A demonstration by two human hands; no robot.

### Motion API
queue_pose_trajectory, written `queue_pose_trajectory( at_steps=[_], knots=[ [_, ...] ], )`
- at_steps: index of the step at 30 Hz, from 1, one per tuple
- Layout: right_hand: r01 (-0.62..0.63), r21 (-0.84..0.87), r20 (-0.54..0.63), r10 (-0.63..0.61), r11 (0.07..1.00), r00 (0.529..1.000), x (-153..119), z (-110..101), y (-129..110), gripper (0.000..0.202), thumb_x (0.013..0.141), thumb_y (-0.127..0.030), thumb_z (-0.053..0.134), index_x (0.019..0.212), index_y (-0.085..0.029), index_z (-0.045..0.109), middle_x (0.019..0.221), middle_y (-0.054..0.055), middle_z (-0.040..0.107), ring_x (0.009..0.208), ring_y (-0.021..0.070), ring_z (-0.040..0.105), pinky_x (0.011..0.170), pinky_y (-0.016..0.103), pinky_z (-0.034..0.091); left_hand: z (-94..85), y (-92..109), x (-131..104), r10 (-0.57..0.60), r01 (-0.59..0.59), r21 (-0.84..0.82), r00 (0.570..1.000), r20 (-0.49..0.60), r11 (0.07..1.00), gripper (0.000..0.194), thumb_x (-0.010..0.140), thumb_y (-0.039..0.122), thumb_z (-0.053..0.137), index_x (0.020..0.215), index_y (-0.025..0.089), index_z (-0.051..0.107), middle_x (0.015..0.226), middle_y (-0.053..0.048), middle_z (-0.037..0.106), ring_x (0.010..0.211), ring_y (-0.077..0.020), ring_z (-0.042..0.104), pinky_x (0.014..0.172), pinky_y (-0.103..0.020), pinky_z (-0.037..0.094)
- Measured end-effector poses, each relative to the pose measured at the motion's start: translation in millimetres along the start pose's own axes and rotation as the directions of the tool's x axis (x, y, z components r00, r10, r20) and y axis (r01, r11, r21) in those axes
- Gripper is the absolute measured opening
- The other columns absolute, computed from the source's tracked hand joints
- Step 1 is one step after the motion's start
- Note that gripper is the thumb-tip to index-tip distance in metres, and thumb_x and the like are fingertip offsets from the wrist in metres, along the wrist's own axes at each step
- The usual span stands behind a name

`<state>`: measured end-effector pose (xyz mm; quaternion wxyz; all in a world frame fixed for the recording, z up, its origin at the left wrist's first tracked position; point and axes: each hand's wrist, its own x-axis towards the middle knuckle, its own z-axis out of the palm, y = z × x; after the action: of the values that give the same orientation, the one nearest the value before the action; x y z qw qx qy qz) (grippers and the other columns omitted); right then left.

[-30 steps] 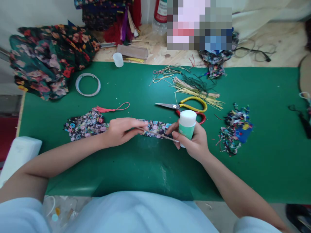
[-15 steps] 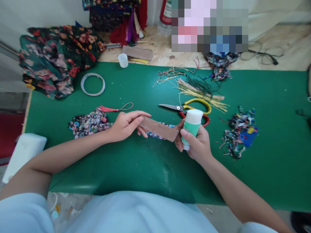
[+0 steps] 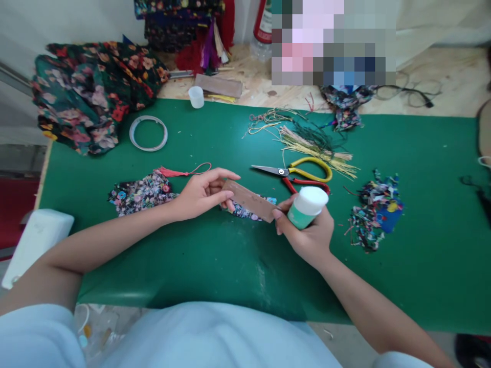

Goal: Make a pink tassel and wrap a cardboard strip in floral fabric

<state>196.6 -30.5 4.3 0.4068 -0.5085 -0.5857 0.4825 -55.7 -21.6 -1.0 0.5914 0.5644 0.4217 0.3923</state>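
Observation:
A flat brown strip point(image 3: 251, 201), like cardboard or leather, is held slanting above the table between my hands. My left hand point(image 3: 203, 197) grips its left end, thumb on top and fingers around the edge and behind. In my right hand point(image 3: 312, 232) is a thick white glue stick point(image 3: 307, 209) with a green label, its white end tilted up toward me. The right thumb and fingertips also pinch the strip's right end. Beneath the strip, a piece of floral fabric point(image 3: 245, 211) is partly covered. Scissors point(image 3: 282, 172) with yellow and red handles lie open just beyond.
On the green mat point(image 3: 215, 266) are floral cloth point(image 3: 141, 194), a pink tassel point(image 3: 172, 173), a tape roll point(image 3: 132, 134), tangled cords point(image 3: 314, 140) and fabric scraps point(image 3: 376, 204). A white cap point(image 3: 196, 97) stands at the back. Part of another person is blurred out behind.
The glue stick has tipped, showing more of its white end. My right thumb has come onto the strip's right end, and the left thumb has shifted slightly along the left end.

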Motion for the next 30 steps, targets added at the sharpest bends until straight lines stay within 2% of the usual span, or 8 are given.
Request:
queue_pose_trajectory(
  at_steps=[2, 4, 6, 8, 11, 15, 24, 30],
  knots=[
    [-0.118, 0.128, 0.082, 0.108, 0.985, 0.991, -2, 5, -4, 0.028, 0.078, -0.035, 0.077, 0.088, -0.023, 0.054, 0.069, -0.003, 0.063, 0.039, 0.0103, 0.054, 0.037, 0.026, 0.046, -0.2, -3, -1, 0.126, -0.117, 0.179, 0.991, -0.043, 0.977, 0.028, 0.091, 0.03, 0.065, 0.117, 0.019, 0.063, 0.086, -0.002, 0.074, 0.073, -0.0117, 0.073, 0.065, -0.022, 0.058],
    [-0.205, 0.205, 0.12, 0.183, 0.957, 0.976, -5, 10, -8, 0.032, 0.078, -0.038, 0.077, 0.088, -0.023, 0.051, 0.068, -0.005, 0.061, 0.037, 0.0091, 0.052, 0.034, 0.025, 0.044, -0.1, -4, -1, 0.307, -0.256, 0.415, 0.95, -0.062, 0.873, 0.024, 0.089, 0.029, 0.068, 0.111, 0.02, 0.068, 0.102, -0.005, 0.073, 0.089, -0.014, 0.071, 0.077, -0.026, 0.058],
    [-0.228, 0.199, 0.122, 0.207, 0.953, 0.971, -7, 14, -11, 0.033, 0.076, -0.038, 0.078, 0.085, -0.022, 0.05, 0.066, -0.005, 0.059, 0.037, 0.0092, 0.052, 0.034, 0.024, 0.044, 0.3, -3, -1, 0.44, -0.357, 0.57, 0.898, -0.009, 0.74, 0.017, 0.088, 0.029, 0.069, 0.103, 0.022, 0.071, 0.109, -0.007, 0.071, 0.1, -0.0157, 0.067, 0.086, -0.03, 0.055],
    [-0.22, 0.162, 0.125, 0.201, 0.962, 0.972, -8, 15, -12, 0.031, 0.076, -0.037, 0.077, 0.083, -0.022, 0.05, 0.063, -0.005, 0.058, 0.037, 0.0098, 0.052, 0.034, 0.024, 0.044, 0.9, -2, 0, 0.494, -0.435, 0.6, 0.866, 0.076, 0.671, 0.011, 0.088, 0.029, 0.069, 0.096, 0.023, 0.072, 0.104, -0.006, 0.071, 0.097, -0.015, 0.065, 0.087, -0.031, 0.052],
    [-0.198, 0.124, 0.14, 0.18, 0.972, 0.974, -10, 17, -10, 0.027, 0.077, -0.035, 0.075, 0.082, -0.022, 0.051, 0.061, -0.005, 0.058, 0.037, 0.011, 0.053, 0.036, 0.026, 0.045, 2.0, -1, 1, 0.508, -0.493, 0.582, 0.848, 0.152, 0.647, 0.009, 0.089, 0.03, 0.069, 0.088, 0.022, 0.071, 0.094, -0.004, 0.072, 0.091, -0.0147, 0.063, 0.087, -0.031, 0.05],
    [-0.146, 0.079, 0.145, 0.134, 0.986, 0.98, -13, 20, -5, 0.026, 0.074, -0.03, 0.077, 0.082, -0.023, 0.053, 0.061, -0.005, 0.06, 0.039, 0.0117, 0.054, 0.038, 0.027, 0.045, 3.3, -1, 1, 0.495, -0.491, 0.59, 0.852, 0.17, 0.641, 0.01, 0.091, 0.028, 0.066, 0.086, 0.02, 0.068, 0.089, -0.004, 0.073, 0.089, -0.0147, 0.061, 0.087, -0.03, 0.049],
    [-0.175, 0.091, 0.154, 0.16, 0.98, 0.975, -17, 25, -6, 0.027, 0.073, -0.029, 0.076, 0.081, -0.024, 0.051, 0.057, -0.006, 0.06, 0.037, 0.012, 0.052, 0.037, 0.027, 0.043, 7.3, -3, -6, 0.474, -0.501, 0.697, 0.843, 0.257, 0.513, 0.012, 0.098, 0.024, 0.054, 0.087, 0.019, 0.057, 0.096, -0.004, 0.073, 0.098, -0.0184, 0.058, 0.081, -0.032, 0.039],
    [-0.214, 0.135, 0.156, 0.193, 0.967, 0.969, -16, 25, -9, 0.024, 0.078, -0.033, 0.073, 0.081, -0.024, 0.05, 0.055, -0.006, 0.057, 0.036, 0.0122, 0.052, 0.035, 0.028, 0.043, 7.1, -3, -8, 0.449, -0.492, 0.673, 0.856, 0.257, 0.552, 0.019, 0.101, 0.027, 0.046, 0.086, 0.02, 0.054, 0.096, -0.006, 0.071, 0.101, -0.0193, 0.054, 0.084, -0.035, 0.037]
  ],
)
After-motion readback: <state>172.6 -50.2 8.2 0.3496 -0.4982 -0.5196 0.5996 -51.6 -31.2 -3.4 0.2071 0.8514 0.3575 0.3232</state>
